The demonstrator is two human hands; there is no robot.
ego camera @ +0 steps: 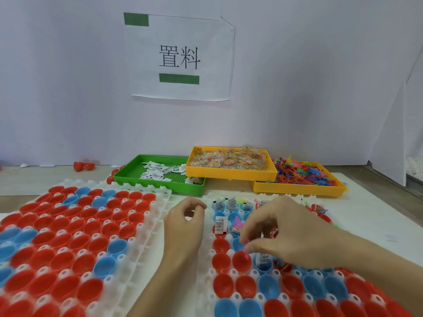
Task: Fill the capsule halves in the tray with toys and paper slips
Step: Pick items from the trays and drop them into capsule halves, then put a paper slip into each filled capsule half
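Note:
Two white trays hold red and blue capsule halves. The right tray [207,266] lies under my hands; its far rows hold paper slips [220,224] and small toys. My right hand [288,234] hovers over the middle of this tray, fingers pinched on a thin pink toy [246,251] just above a red capsule half [240,261]. My left hand [184,225] rests at the gap between the trays, fingers curled loosely, nothing visible in it. The left tray [146,227] has only bare capsule halves.
At the back, a green tray [158,183] holds paper slips, a yellow tray [229,173] holds small bagged items, and another yellow tray [297,188] holds colourful plastic toys. Loose red capsule halves [83,165] lie by the white wall, which carries a paper sign [179,58].

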